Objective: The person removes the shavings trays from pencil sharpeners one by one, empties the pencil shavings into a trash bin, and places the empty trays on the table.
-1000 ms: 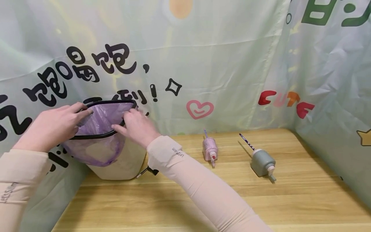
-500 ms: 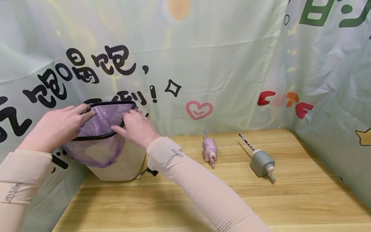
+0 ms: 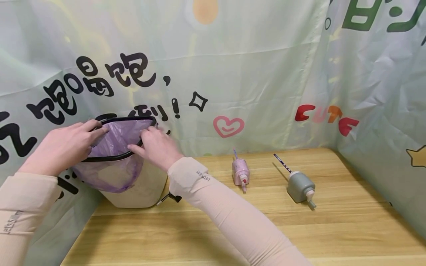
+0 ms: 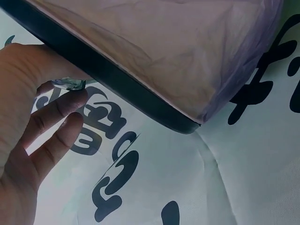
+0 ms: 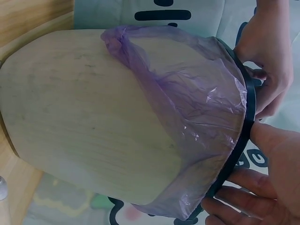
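While both hands meet at the mouth of the cream bin (image 3: 146, 190), the head view shows a purple bag (image 3: 106, 176) lining its inside and folded down over its outer wall, with a black ring (image 3: 114, 158) running round the rim. The left hand (image 3: 63, 146) grips that ring at the bin's left side, the right hand (image 3: 160, 147) at its right side. On the wooden table (image 3: 213, 225), a small black item (image 3: 175, 197) lies just beside the bin's base; a pink bottle (image 3: 240, 171) rests to the right of the bin, a grey bottle (image 3: 300, 187) farther that way.

The left wrist view has the ring crossing close by the left hand, two fingers outside the bin.

In the right wrist view, the right thumb and fingers hold the ring, and the bag's edge hangs unevenly down the bin's wall. By my judgement the lining is nearly finished; settling the ring seems left, though its seating beneath the hands cannot be told.
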The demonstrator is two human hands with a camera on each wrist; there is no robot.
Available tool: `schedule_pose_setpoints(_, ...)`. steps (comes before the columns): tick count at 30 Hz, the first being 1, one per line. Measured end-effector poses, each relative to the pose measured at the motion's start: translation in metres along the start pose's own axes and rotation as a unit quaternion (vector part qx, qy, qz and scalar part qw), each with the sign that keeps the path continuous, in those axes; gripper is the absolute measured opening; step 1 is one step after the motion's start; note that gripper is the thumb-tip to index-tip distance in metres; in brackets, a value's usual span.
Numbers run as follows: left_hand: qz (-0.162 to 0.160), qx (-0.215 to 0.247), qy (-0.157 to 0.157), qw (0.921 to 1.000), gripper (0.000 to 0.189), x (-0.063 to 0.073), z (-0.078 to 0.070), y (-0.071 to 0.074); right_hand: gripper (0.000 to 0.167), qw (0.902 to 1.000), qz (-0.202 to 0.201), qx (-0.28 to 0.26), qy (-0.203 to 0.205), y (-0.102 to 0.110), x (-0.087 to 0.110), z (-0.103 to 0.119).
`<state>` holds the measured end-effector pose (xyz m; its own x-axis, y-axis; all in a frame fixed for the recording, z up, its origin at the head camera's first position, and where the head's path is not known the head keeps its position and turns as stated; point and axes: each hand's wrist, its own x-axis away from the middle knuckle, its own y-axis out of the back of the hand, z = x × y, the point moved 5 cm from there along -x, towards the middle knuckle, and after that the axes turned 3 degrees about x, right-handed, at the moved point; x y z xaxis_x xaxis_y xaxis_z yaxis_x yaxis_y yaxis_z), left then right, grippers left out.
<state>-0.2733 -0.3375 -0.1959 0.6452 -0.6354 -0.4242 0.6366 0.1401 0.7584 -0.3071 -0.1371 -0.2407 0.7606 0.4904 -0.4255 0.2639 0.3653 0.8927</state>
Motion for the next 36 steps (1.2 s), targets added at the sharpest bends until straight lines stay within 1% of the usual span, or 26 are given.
schedule_pose_setpoints(5, 0.002, 0.004, 0.008, 1.0000, 0.070, 0.001, 0.000, 0.001, 0.057, 0.9999, 0.007, 0.008, -0.001, -0.001, 0.000, 0.000)
schedule_pose_setpoints(12, -0.011, 0.004, 0.011, 0.9999, 0.069, 0.003, 0.002, 0.002, 0.057, 1.0000, -0.004, 0.005, 0.000, -0.001, 0.001, 0.000)
schedule_pose_setpoints(16, -0.005, 0.003, 0.019, 0.9998, 0.069, 0.003, 0.003, 0.002, 0.058, 1.0000, -0.002, 0.001, -0.002, -0.001, 0.001, 0.000)
schedule_pose_setpoints(20, 0.015, 0.013, 0.042, 0.9989, 0.070, 0.004, 0.004, 0.002, 0.059, 1.0000, 0.000, -0.003, -0.004, -0.002, 0.001, -0.001)
schedule_pose_setpoints(25, 0.031, 0.052, 0.079, 0.9951, 0.068, 0.005, 0.005, 0.001, 0.058, 1.0000, 0.001, -0.005, -0.005, 0.000, 0.002, -0.003)
schedule_pose_setpoints(27, 0.032, 0.063, 0.093, 0.9931, 0.065, 0.005, 0.006, 0.001, 0.058, 1.0000, 0.006, -0.007, -0.002, 0.002, 0.003, -0.005)
schedule_pose_setpoints(32, 0.031, 0.079, 0.131, 0.9878, 0.060, 0.008, 0.008, 0.003, 0.060, 0.9994, 0.013, -0.022, 0.025, 0.007, 0.005, -0.012)
schedule_pose_setpoints(36, 0.035, 0.091, 0.159, 0.9825, 0.060, 0.011, 0.011, 0.005, 0.058, 0.9986, 0.018, -0.040, 0.029, 0.009, 0.009, -0.021)
